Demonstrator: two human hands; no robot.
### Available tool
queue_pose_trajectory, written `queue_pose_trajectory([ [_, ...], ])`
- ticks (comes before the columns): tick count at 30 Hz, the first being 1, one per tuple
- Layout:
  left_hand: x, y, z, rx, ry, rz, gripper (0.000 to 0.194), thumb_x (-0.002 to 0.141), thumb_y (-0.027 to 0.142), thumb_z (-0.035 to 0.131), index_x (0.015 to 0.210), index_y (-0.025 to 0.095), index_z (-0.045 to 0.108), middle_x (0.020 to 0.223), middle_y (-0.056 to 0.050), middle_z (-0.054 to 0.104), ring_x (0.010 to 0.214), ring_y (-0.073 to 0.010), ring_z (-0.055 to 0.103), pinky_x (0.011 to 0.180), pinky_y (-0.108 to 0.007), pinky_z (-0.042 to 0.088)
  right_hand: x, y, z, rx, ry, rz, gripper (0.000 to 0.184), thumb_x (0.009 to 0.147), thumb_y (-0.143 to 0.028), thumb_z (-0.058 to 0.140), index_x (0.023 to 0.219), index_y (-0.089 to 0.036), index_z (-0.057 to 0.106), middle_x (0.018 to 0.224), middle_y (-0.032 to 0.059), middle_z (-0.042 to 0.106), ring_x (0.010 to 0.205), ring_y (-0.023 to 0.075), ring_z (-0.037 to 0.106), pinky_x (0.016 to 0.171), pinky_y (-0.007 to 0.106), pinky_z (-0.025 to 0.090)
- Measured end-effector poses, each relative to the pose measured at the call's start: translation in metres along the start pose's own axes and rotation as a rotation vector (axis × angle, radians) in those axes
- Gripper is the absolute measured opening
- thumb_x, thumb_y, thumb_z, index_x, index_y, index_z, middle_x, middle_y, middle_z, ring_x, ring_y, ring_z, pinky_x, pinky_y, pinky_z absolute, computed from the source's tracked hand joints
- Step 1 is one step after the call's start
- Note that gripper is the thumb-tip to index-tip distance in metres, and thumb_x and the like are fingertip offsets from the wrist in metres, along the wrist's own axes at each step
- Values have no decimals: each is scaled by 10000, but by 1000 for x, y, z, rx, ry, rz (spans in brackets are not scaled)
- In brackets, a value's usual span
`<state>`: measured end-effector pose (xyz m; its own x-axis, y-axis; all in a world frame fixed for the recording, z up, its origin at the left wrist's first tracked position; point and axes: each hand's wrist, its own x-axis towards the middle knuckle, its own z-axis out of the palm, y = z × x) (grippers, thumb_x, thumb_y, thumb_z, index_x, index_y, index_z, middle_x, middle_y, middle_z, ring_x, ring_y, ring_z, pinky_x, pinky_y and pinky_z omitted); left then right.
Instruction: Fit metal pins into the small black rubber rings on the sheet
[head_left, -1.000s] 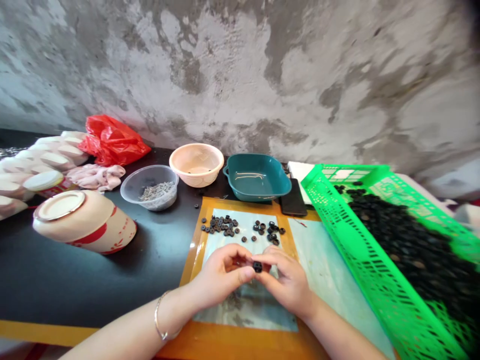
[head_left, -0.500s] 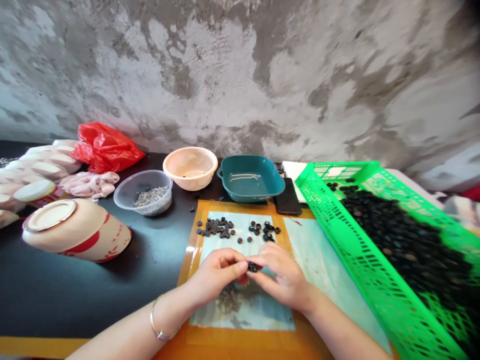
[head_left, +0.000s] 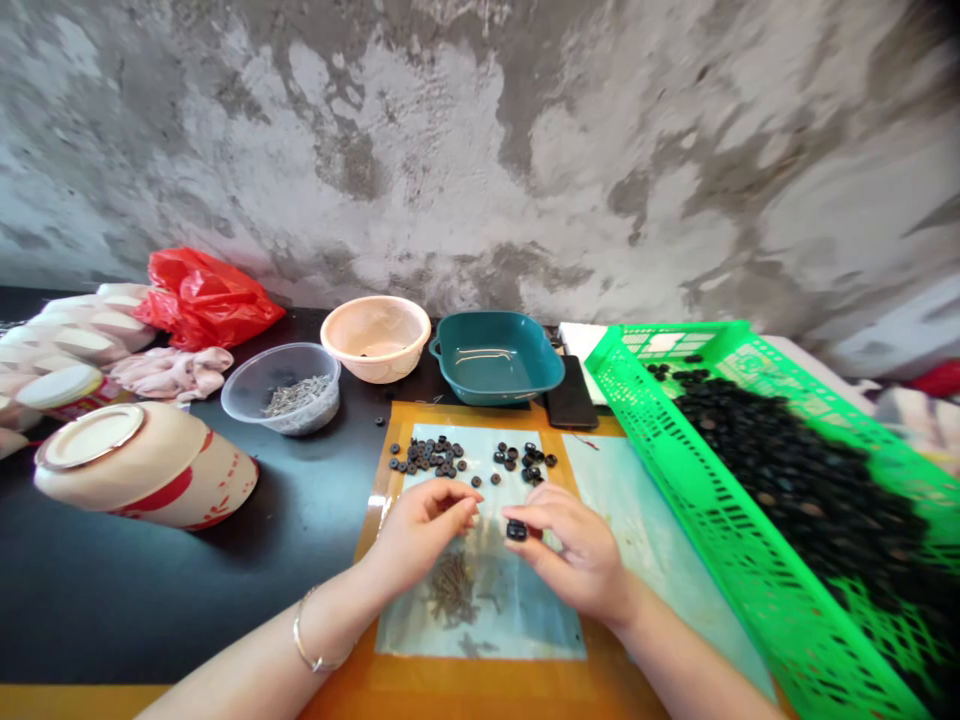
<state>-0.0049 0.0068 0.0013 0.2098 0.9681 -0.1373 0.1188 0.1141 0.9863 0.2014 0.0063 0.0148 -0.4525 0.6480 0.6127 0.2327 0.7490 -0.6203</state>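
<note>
In my right hand (head_left: 576,552) a small black stacked round piece (head_left: 516,530) is pinched between thumb and fingertips, its side facing me. My left hand (head_left: 421,532) hovers just to the left, thumb near the curled fingers; whether anything tiny sits between them is hidden. Both hands are over a pale blue sheet (head_left: 517,630) taped to the table. Beneath and between them lies a heap of thin metal pins (head_left: 452,590). Beyond my left hand, several small black discs with holes (head_left: 431,457) are scattered; several glossy black caps (head_left: 531,460) lie beyond my right.
A green basket (head_left: 697,510) full of black pieces fills the right side. At the back stand a teal basin (head_left: 499,385), a peach bowl (head_left: 379,368) and a clear bowl (head_left: 244,400) of metal pins. A phone (head_left: 571,395), patterned container (head_left: 165,470) and red bag (head_left: 206,300) lie around.
My hands have come apart. The black piece, earlier held between both hands, is now in my right hand only, and the pin heap shows more plainly.
</note>
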Motion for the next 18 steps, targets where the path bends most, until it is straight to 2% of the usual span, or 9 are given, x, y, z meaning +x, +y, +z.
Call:
queue_pose_trajectory([
  [3, 4, -7, -4, 380, 71, 240, 212, 859, 251, 558, 997, 160, 692, 971, -102, 680, 928, -232, 623, 851, -410, 505, 0, 3, -1, 10, 18, 17, 250, 870, -168, 634, 1118, -198, 636, 751, 36, 606, 697, 184, 569, 647, 335, 475],
  [6, 7, -13, -8, 668, 69, 418, 302, 860, 201, 567, 1150, 170, 648, 1141, -123, 637, 1111, -270, 546, 988, -472, 435, 0, 5, 0, 13, 43, 24, 252, 872, -173, 634, 1123, -199, 633, 789, 45, 620, 732, 190, 584, 673, 344, 488],
  [10, 9, -17, -8, 815, 32, 449, 352, 865, 193, 570, 1213, 156, 610, 1202, -136, 610, 1140, -280, 522, 998, -474, 441, 0, 4, -2, 4, 50, 13, 241, 850, -138, 644, 1087, -184, 639, 761, 42, 618, 710, 190, 581, 661, 350, 483],
  [15, 14, -17, -7, 864, 10, 476, 322, 879, 153, 531, 1186, 171, 626, 1168, -114, 636, 1104, -270, 528, 975, -464, 460, 0, -1, -2, -16, 67, 0, 218, 817, -90, 641, 1014, -181, 644, 642, 3, 556, 607, 171, 532, 585, 331, 448],
  [18, 17, -17, -7, 891, -17, 500, 348, 884, 131, 509, 1211, 174, 618, 1197, -104, 639, 1110, -270, 515, 983, -459, 453, -2, 0, -2, -7, 72, 48, 211, 831, -116, 640, 1023, -199, 662, 671, 12, 580, 632, 175, 550, 600, 332, 454],
])
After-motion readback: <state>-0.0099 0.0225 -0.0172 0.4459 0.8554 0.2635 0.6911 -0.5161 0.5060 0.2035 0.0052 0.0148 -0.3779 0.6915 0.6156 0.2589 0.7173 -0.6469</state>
